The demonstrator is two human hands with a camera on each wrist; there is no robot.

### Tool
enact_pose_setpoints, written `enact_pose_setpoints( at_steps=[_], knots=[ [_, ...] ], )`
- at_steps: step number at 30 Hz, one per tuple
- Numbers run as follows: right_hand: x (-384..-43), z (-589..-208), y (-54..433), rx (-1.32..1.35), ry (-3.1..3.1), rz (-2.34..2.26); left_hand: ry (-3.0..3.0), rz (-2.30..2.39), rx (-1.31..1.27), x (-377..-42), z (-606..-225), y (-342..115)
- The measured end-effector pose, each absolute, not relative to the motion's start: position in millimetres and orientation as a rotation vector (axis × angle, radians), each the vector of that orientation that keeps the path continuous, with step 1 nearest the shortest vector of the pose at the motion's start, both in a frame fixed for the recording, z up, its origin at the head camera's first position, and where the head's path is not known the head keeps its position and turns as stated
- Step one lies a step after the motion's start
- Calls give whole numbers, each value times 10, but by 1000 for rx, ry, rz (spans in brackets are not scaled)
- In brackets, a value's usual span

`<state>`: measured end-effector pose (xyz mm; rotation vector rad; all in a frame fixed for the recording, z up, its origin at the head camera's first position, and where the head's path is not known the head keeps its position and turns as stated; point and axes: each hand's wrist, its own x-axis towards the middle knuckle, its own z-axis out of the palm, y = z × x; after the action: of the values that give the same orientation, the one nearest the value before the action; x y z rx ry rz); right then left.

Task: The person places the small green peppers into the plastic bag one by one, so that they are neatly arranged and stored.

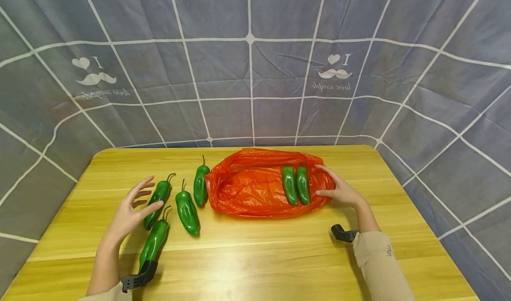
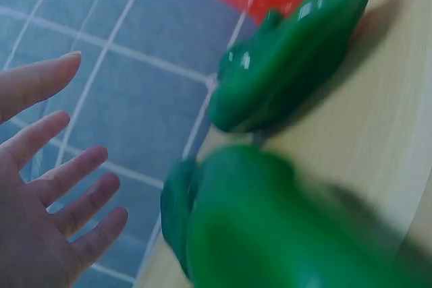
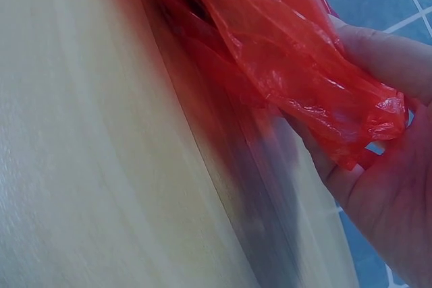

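My left hand (image 1: 131, 212) hovers with fingers spread beside a green chili pepper (image 1: 161, 190) on the table's left side. A second pepper (image 1: 153, 245) lies nearer, partly behind the wrist camera mount. In the left wrist view the hand (image 2: 47, 187) has nothing in its palm, and a large pepper (image 2: 270, 220) looms close by. My right hand (image 1: 341, 191) holds the right edge of a red plastic bag (image 1: 251, 190), film bunched between thumb and fingers in the right wrist view. Two peppers (image 1: 289, 185) lie side by side in the bag's right part.
Between the left hand and the bag lie two more peppers, one (image 1: 187, 212) nearer and one (image 1: 201, 185) against the bag's left rim. A grey tile-patterned curtain (image 1: 223, 70) stands behind the wooden table (image 1: 247, 252) and along both sides.
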<state>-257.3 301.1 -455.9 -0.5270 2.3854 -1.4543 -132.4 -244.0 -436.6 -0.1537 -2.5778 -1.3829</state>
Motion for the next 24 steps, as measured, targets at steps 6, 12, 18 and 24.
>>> enact_pose_setpoints(
  at_steps=[6, 12, 18, 24],
  knots=[
    [-2573, -4559, 3014, -517, 2372, -1463, -2603, -1418, -117, -1340, -4404, -2617],
    [-2564, -4538, 3009, -518, 2378, -1455, -2694, -1434, -54, -1356, -4386, -2711],
    [-2557, -4525, 3003, -521, 2389, -1447, -2771, -1459, -41, -1409, -4395, -2797],
    [-2562, -4528, 3004, -527, 2389, -1451, -2831, -1514, -45, -1438, -4405, -2816]
  ],
)
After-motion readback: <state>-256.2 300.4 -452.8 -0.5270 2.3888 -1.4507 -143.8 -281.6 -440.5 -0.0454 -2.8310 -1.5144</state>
